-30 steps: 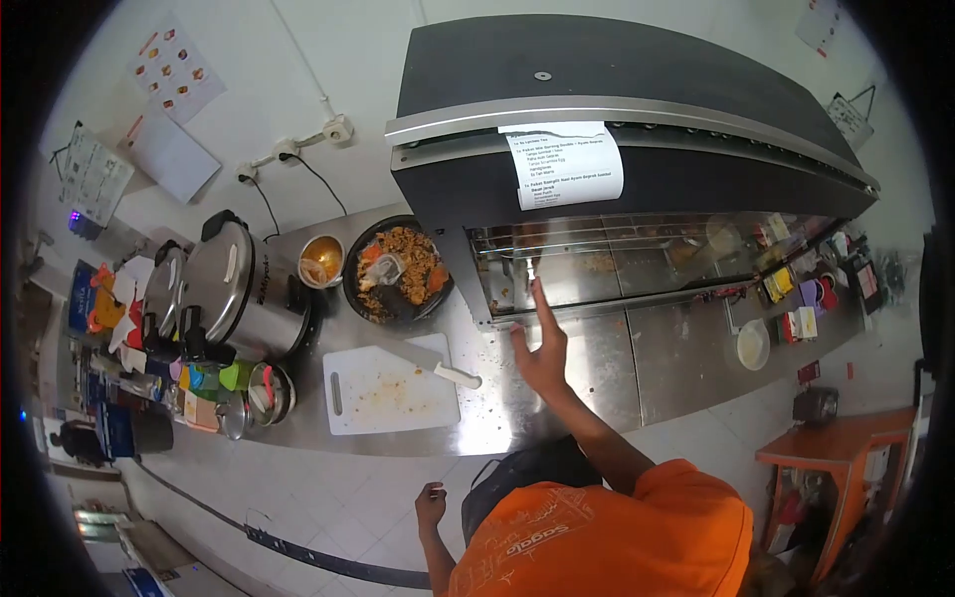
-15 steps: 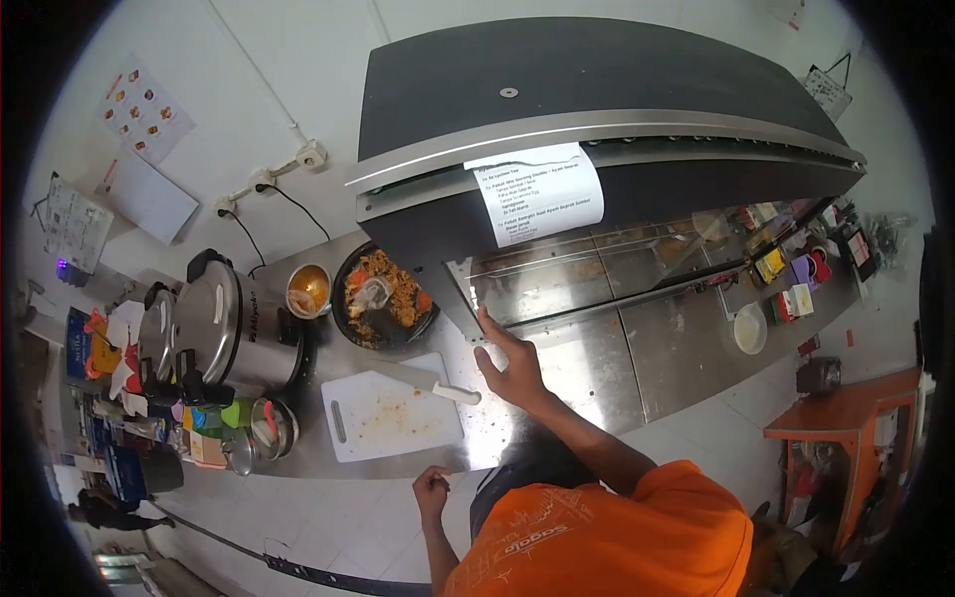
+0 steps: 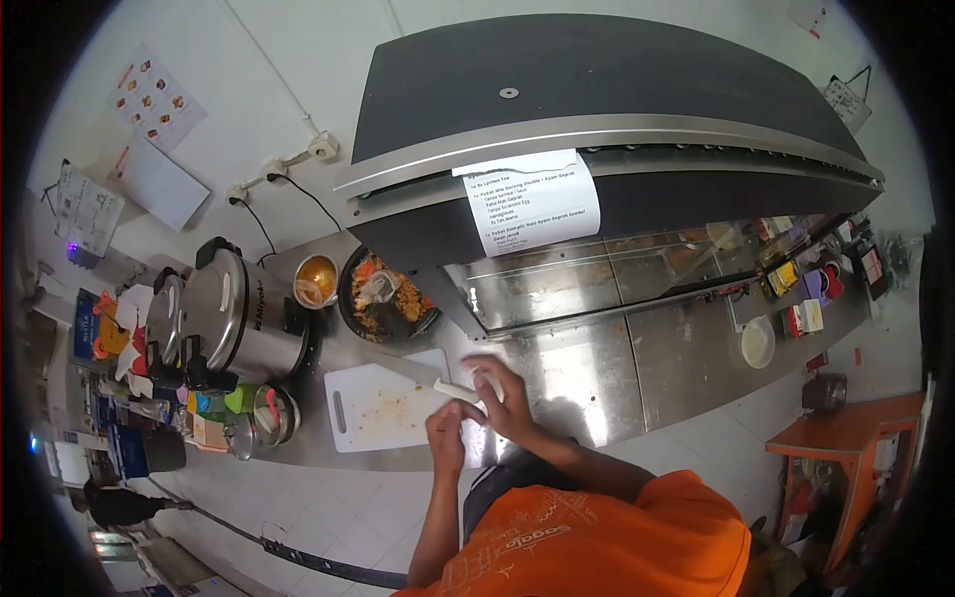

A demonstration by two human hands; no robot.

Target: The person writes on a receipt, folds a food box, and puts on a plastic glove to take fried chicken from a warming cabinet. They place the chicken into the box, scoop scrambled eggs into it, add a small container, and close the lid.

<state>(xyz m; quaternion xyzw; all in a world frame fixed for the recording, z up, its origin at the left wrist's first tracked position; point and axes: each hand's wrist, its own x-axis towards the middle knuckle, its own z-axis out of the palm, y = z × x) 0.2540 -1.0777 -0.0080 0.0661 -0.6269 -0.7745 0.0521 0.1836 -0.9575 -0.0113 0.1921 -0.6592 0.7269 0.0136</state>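
Observation:
My right hand [image 3: 505,401] is over the end of a knife's white handle [image 3: 455,390], its blurred fingers bent around that spot. Whether they grip the handle cannot be made out. Just to the left, my left hand [image 3: 448,428] is closed, its fingertips almost meeting the right hand; anything inside it is hidden. The knife's blade [image 3: 403,370] lies across the upper part of a white cutting board [image 3: 363,423] dotted with food bits. Behind the board stands a dark round dish [image 3: 348,308] of reddish-brown food with a clear plastic piece on top.
A steel bowl [image 3: 315,282] with orange contents stands beside large rice cookers [image 3: 224,313] on the left. A glass-fronted cabinet [image 3: 617,85] carrying a printed order slip [image 3: 537,204] overhangs the steel counter [image 3: 572,383]. Another person [image 3: 124,505] is at the far lower left.
My right hand has moved down and left from beside the cabinet to the knife handle. My left hand has come up from below the counter's edge to meet it. The knife looks unmoved.

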